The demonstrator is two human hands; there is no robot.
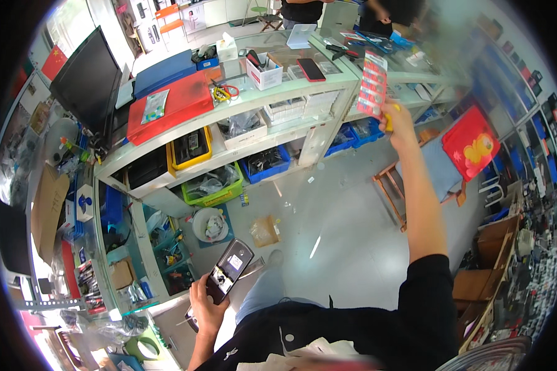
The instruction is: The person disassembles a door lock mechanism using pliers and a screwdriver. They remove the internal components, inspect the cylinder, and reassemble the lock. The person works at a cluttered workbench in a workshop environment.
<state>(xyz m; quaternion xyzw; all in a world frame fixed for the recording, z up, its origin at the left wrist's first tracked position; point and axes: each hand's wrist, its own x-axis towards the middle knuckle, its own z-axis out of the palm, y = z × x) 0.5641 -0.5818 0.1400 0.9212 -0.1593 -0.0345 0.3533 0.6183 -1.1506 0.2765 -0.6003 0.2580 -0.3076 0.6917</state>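
My right hand [400, 127] is raised over the far side, its arm stretched out. Its fingers grip a red blister card of button cells [372, 80], held upright with several round silver cells in it. Something yellow [388, 119] shows at the same fingers; its kind is unclear. Low on the left, my left hand [208, 312] is closed around the lower end of a dark handheld device [229, 270] with a silvery rim. A white label and a pale inner area show on the device's face.
A glass counter [254, 96] curves across the back, bearing a red box [173, 106], yellow-handled scissors [224, 93], a white carton [264, 74] and a red phone [311, 70]. A wooden chair [390, 196] stands right. Below are a bucket [209, 224] and coloured bins. Two people stand behind.
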